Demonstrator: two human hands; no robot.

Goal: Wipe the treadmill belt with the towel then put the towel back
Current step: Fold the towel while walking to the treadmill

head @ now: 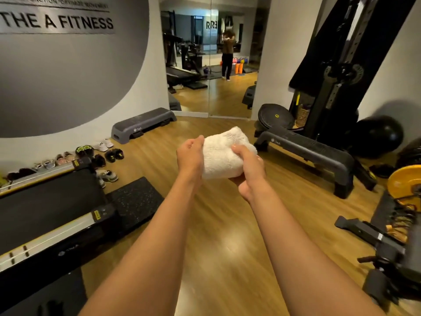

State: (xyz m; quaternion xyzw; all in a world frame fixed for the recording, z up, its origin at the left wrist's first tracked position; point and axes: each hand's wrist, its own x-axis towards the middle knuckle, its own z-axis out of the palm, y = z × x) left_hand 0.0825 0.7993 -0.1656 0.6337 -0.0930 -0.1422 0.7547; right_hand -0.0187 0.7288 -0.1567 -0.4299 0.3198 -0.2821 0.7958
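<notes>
The folded white fluffy towel (224, 153) looks soft, light and floppy. The right hand (247, 166) grips its near side and the left hand (190, 156) cups its end. It is best held bunched.

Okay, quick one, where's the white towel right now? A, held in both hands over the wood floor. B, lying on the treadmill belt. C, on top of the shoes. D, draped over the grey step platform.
A: the left hand and the right hand hold the folded towel above the wood floor, the treadmill belt off to the left.
</notes>
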